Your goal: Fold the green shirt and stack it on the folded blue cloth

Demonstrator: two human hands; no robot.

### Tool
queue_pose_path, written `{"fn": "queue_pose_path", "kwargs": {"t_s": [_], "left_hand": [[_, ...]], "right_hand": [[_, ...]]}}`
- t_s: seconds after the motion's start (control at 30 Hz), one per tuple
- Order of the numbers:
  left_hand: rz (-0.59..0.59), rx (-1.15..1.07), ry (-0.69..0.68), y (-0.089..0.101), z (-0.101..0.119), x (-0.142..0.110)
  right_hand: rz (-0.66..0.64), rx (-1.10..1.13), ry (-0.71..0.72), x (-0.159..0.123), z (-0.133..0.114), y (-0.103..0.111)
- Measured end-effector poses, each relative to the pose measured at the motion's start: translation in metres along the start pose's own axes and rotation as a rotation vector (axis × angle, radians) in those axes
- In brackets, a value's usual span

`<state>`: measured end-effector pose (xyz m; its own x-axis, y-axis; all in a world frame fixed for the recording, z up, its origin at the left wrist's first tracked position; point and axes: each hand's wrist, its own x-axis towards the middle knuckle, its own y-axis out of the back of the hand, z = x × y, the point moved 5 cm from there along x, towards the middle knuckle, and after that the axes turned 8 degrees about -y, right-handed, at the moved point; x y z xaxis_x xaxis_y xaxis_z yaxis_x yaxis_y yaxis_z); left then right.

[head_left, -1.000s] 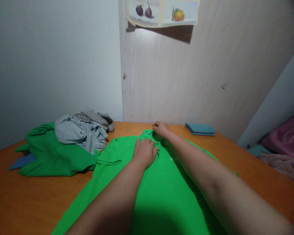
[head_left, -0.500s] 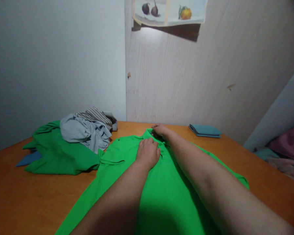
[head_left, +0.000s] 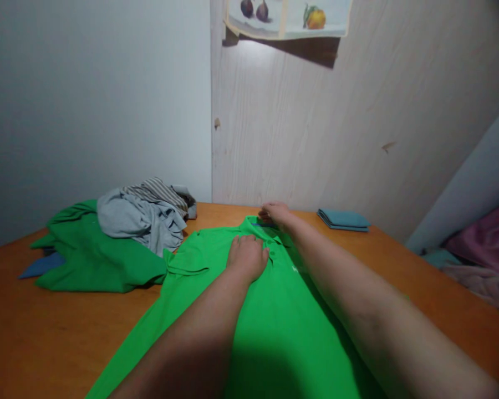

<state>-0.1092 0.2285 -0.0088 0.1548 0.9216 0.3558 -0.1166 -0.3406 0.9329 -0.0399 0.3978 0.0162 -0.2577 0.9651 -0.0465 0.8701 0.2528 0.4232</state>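
A bright green polo shirt (head_left: 274,321) lies spread on the table, front side up, its collar at the far end and a small white logo on the chest. My left hand (head_left: 247,256) rests palm down on the shirt just left of the button placket, fingers laid on the cloth. At the right side of the collar (head_left: 251,223) is my right hand (head_left: 275,213), its fingers curled round the collar's edge. That hand and forearm cover the shirt's right shoulder and much of its right sleeve.
On the orange wooden table (head_left: 58,332), a heap at left holds a darker green garment (head_left: 103,260), a grey cloth (head_left: 139,216) and a striped cloth (head_left: 160,194). A folded teal cloth (head_left: 343,219) lies at the back right. Walls stand behind; pink fabric (head_left: 486,238) is far right.
My right hand has shifted slightly at the collar, lifting a little, and more of the collar opening and chest logo shows. My left hand stays in place on the shirt. The view has moved slightly.
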Motion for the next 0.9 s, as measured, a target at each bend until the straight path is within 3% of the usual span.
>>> {"fn": "queue_pose_path", "kwargs": {"t_s": [0.13, 0.27, 0.43, 0.67, 0.77, 0.9], "left_hand": [[0.055, 0.011, -0.016, 0.004, 0.000, 0.000], [0.079, 0.000, -0.095, 0.007, 0.003, 0.001], [-0.020, 0.010, -0.105, 0.003, 0.004, 0.001], [-0.016, -0.006, -0.106, 0.005, 0.003, 0.003], [0.042, -0.004, -0.110, 0.011, 0.006, 0.005], [0.069, -0.092, -0.267, 0.009, 0.019, 0.007]], "right_hand": [[0.151, 0.101, -0.038, -0.006, 0.006, 0.053], [0.263, 0.112, -0.084, -0.018, 0.029, 0.095], [0.354, 0.107, -0.119, -0.034, 0.059, 0.129], [0.406, 0.009, -0.149, -0.072, 0.076, 0.179], [0.387, -0.065, -0.164, -0.092, 0.082, 0.197], [0.363, -0.168, -0.179, -0.120, 0.091, 0.216]]}}
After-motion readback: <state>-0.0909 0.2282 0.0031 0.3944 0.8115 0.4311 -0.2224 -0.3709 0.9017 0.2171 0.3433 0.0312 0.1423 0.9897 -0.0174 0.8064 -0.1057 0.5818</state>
